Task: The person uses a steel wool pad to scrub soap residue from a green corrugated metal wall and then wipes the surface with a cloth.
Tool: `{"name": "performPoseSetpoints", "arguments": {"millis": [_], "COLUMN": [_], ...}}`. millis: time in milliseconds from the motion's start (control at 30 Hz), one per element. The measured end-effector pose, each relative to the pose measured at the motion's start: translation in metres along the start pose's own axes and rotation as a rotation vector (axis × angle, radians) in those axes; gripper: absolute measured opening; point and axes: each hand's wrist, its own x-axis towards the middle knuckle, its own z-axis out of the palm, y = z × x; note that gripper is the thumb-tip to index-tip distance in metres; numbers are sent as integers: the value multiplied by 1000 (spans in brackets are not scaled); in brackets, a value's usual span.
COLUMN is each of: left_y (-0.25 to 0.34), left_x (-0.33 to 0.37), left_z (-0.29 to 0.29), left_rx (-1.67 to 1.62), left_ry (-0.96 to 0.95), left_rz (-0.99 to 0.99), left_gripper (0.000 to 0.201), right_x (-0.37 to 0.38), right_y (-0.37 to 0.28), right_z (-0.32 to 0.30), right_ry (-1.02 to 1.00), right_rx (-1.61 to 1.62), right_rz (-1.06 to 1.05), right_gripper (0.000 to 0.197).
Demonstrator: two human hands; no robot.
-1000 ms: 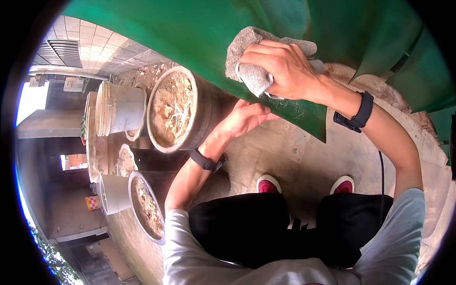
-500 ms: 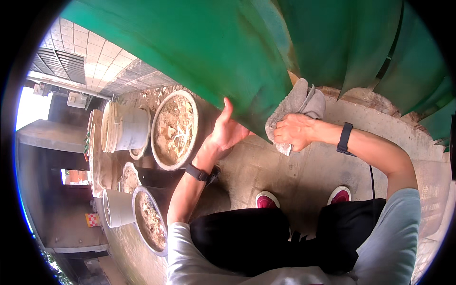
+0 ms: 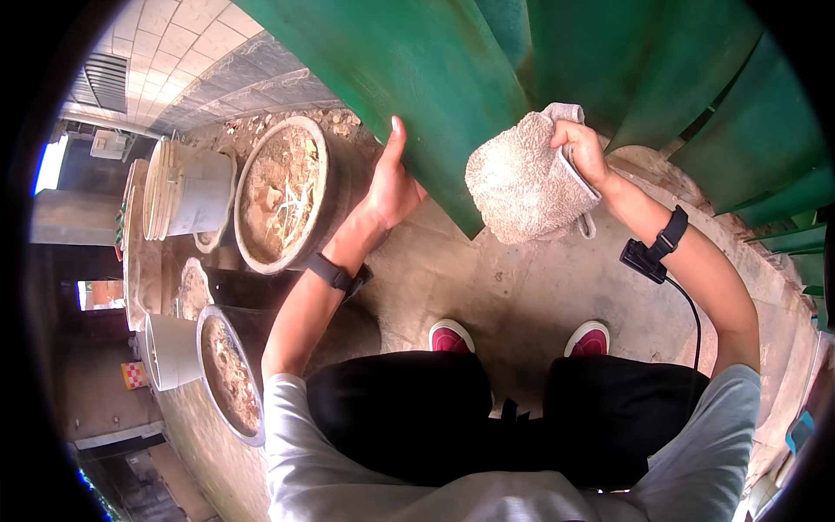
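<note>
A wide green plastic curtain strip [image 3: 409, 87] comes down from the top of the view and ends in a pointed corner. My left hand [image 3: 391, 193] holds its left edge, thumb on the near face and the fingers hidden behind it. Beside the strip's lower right edge, my right hand [image 3: 583, 152] grips a grey-beige terry cloth [image 3: 526, 183] by its upper right part. The cloth hangs partly unfolded, showing a broad, soiled face. Whether it touches the strip I cannot tell.
More green strips [image 3: 635, 61] hang at the upper right. On the left stand a round soil-filled pot [image 3: 246, 209], a second soil-filled pot [image 3: 209, 352], white buckets [image 3: 196, 196] and a pale container [image 3: 174, 352]. My red shoes [image 3: 588, 339] are on the concrete floor [image 3: 513, 300].
My right hand has drawn the cloth back from the strip's lower edge, and the bunched cloth has opened out. My left hand still holds the strip. The whole view has shifted.
</note>
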Motion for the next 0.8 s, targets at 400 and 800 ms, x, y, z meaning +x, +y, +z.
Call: {"name": "performPoseSetpoints", "arguments": {"millis": [400, 800], "left_y": [-9, -19], "left_x": [-1, -6], "left_z": [1, 17], "left_rx": [7, -50], "left_ry": [99, -118], "left_rz": [28, -70], "left_gripper": [83, 93], "right_x": [-1, -19], "right_y": [-34, 40], "right_z": [40, 66], "right_ry": [355, -286], "right_rx": [-194, -828], "right_rz": [-397, -666], "right_gripper": [13, 36]}}
